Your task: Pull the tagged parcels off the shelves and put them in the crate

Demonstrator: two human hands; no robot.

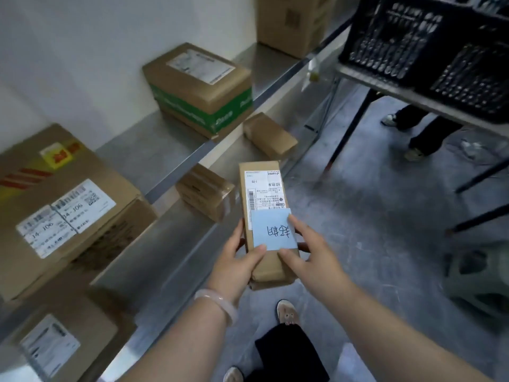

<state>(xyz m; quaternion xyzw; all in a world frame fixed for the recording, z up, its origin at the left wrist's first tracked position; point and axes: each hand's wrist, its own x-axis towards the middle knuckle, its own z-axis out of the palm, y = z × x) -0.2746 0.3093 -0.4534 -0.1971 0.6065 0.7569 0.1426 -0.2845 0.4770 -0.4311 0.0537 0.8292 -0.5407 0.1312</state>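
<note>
Fingers (257, 251) of the left hand (234, 260) and right hand (314, 257) are clamped round a slim brown parcel (260, 188), held above the floor (371, 216) just beside the steel shelf (154, 153), with a blue handwritten note (272, 230) pressed under both thumbs. A large labelled box (63, 205) is seen at 9 o'clock, a green-banded box (198, 89) at 11, the black crate (413, 42) at 1 o'clock.

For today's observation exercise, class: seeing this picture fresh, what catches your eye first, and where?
First, the slim brown parcel at the centre, held by the left hand and right hand, with a pale blue handwritten note on top. Next, the black crates on a rack at upper right, and the green-banded box on the steel shelf at upper left.
</note>
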